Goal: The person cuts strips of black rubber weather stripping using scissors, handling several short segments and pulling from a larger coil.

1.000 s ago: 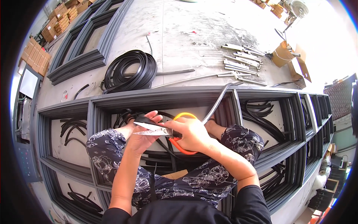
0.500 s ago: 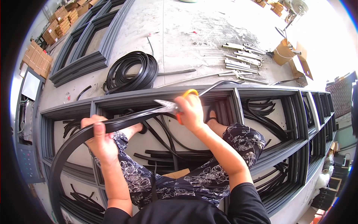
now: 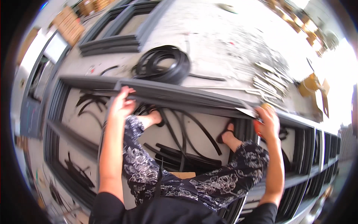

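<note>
Shirt (image 3: pixel 175 212), black, fills the lower edge, and dark trousers (image 3: pixel 140 164) with pale flower outlines spread above it at lower centre. A scrap of cardboard (image 3: pixel 182 175) shows between the thighs. Beyond it, black strips (image 3: pixel 205 161) lie on the floor (image 3: pixel 194 139) within an opening of the grey frame (image 3: pixel 186 98); some are straight and bunched, others curve upward. Both feet, in dark sandals (image 3: pixel 228 128), are inside the same opening.

The hands are held wide apart. The left hand (image 3: pixel 125 104), left of centre, is by the grey frame's far rail with its fingers bent; whether it pinches or touches anything, I cannot tell. The right hand (image 3: pixel 269 121), right of centre, is closed around the handles of the scissors (image 3: pixel 248 112), which are orange and yellow; their blades point left, parted, in front of the same rail.

Past that rail, a black coil (image 3: pixel 182 67) lies on the floor at upper centre, with a long thin rod (image 3: pixel 223 88) to its right. Short metal bars (image 3: pixel 270 84), blurred, lie in a heap at upper right, near an open carton (image 3: pixel 320 106). More grey frames (image 3: pixel 112 45) lie stacked at upper left, and brown boxes (image 3: pixel 68 25) stand beyond them.
</note>
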Motion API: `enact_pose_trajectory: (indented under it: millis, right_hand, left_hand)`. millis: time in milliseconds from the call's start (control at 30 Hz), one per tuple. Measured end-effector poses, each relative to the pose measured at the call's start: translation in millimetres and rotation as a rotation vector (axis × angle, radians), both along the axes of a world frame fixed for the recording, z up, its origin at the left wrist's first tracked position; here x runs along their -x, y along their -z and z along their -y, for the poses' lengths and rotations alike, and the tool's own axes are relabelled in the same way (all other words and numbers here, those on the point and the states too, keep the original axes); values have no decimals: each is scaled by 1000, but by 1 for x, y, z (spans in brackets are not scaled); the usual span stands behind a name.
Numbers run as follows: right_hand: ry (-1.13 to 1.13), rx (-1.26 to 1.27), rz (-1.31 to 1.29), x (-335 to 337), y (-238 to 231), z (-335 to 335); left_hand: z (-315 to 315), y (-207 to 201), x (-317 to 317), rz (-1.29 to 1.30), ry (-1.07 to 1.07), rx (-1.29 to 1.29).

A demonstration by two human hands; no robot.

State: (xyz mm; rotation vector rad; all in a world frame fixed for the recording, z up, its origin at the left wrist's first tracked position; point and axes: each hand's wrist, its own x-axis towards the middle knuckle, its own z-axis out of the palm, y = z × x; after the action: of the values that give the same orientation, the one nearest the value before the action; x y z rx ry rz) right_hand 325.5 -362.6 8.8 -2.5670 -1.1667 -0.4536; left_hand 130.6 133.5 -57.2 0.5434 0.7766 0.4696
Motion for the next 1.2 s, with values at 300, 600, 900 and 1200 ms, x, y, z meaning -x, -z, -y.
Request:
enact_pose_trajectory:
  millis: [300, 600, 900, 1200]
  right_hand:
    - [494, 76, 256, -54, 35, 181]
    - [406, 331, 52, -68, 115, 162]
    - [409, 443, -59, -93, 110, 125]
    - [367, 452, -138, -100, 116, 106]
  left_hand:
    - [3, 90, -67, -195, 92, 121]
    - [-87, 238, -58, -463, -50, -140]
    - [-112, 217, -104, -618, -10, -53]
    - [-113, 204, -104, -618, 19, -117]
